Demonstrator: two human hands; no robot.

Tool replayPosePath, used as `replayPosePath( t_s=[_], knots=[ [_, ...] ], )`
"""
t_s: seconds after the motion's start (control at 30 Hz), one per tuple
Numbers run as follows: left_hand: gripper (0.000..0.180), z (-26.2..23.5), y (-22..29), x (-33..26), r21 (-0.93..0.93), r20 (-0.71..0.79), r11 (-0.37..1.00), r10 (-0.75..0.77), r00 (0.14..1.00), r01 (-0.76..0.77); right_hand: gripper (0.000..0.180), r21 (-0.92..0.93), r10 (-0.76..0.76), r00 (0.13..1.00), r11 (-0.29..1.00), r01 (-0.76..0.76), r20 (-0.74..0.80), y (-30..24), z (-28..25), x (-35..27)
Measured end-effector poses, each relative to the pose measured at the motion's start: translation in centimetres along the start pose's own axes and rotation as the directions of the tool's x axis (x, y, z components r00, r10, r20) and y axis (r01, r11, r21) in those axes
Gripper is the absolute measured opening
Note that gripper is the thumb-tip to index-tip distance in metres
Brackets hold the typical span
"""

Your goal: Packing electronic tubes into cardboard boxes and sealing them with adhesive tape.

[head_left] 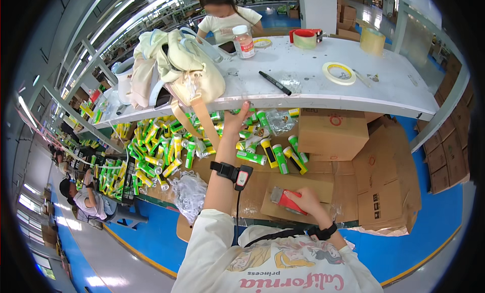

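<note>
Left hand [236,122] is up at the desk's [303,73] front edge, fingers spread, fingertips at or near the rim; can't tell whether they touch it. It holds nothing. A black strap with a small device sits on that wrist.

Right hand [303,201] is low, close to the body, fingers closed around a red-and-grey tool [286,199], over flattened cardboard [303,184].

Below the left hand: a pile of green-and-yellow tubes [166,146] on the floor under the desk, spilling out toward the cardboard. A few tubes lie just right of the left forearm. Crumpled clear plastic [189,192] lies left of that forearm.

A closed carton [331,134] stands under the desk, right of the tubes; more flat cartons are stacked at right.

On the desk: cream bag [184,71] at the left end with its strap hanging over the edge, black marker [275,83] mid-desk, tape roll [339,73] to the right, red tape dispenser [305,38] and a clear bottle [244,41] at the back.

A second person [227,15] sits across the desk.
</note>
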State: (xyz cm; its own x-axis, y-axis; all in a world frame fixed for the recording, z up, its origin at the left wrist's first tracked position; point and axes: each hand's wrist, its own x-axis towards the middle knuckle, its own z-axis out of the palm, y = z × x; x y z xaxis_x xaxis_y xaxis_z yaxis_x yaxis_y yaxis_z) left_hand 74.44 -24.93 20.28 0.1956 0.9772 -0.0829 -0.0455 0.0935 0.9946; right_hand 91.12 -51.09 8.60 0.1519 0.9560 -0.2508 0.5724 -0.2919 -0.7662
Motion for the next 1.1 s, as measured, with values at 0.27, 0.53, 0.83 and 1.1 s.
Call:
replayPosePath(
  t_s=[0.27,0.53,0.83,1.1],
  knots=[
    [0.089,0.6,-4.3,1.8,0.278,-0.119,0.919,0.322,0.939,-0.280,0.056,0.005,-0.004,1.000,1.000,0.004,0.007,-0.7,-0.4,-0.9],
    [0.026,-0.6,-7.9,3.4,0.413,-0.094,0.744,0.608,0.788,-0.525,0.052,0.069,0.055,0.998,0.996,-0.056,0.019,-0.7,-0.2,-1.4],
    [0.016,-3.9,-11.8,-6.4,0.330,0.347,0.938,-0.015,0.938,-0.107,0.050,0.185,0.065,0.998,0.981,-0.063,-0.007,-0.2,-0.2,-1.4],
    [0.044,-3.9,-14.1,-15.1,0.193,0.539,0.912,-0.406,0.738,0.361,0.046,0.146,0.125,0.989,0.980,-0.136,0.080,-1.0,-0.7,-1.0]
  ],
)
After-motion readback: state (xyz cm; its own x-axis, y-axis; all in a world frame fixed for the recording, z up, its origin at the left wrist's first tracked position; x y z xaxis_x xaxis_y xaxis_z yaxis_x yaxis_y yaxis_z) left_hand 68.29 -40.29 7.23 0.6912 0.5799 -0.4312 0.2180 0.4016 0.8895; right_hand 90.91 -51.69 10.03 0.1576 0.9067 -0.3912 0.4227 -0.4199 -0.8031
